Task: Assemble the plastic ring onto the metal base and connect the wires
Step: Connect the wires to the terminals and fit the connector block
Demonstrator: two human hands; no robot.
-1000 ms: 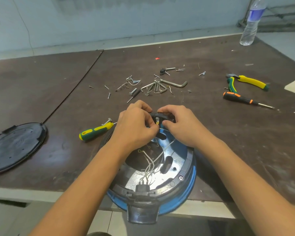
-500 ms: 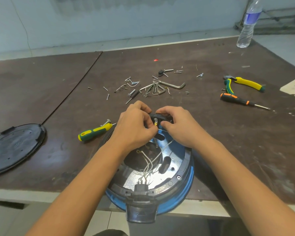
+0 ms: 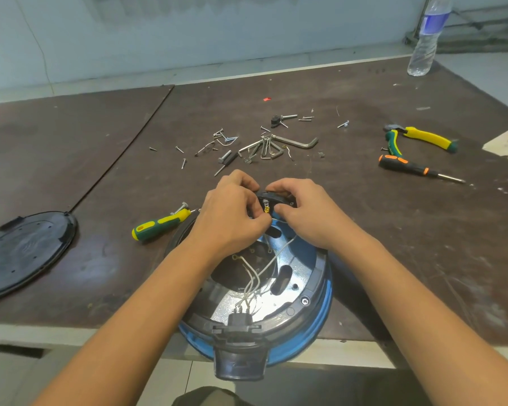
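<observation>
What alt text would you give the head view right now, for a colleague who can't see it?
Both hands, left and right, pinch a small black part with a yellow connector at the far rim of a round metal base with loose white wires. Screwdrivers, pliers, hex keys and screws lie on the brown table.

Left hand (image 3: 232, 213): my fingers now pinch in tighter at the yellow terminal (image 3: 266, 208) than a second ago.
Right hand (image 3: 304, 209): my fingertips slide slightly along the black part (image 3: 276, 198), a bit more of it showing.
</observation>
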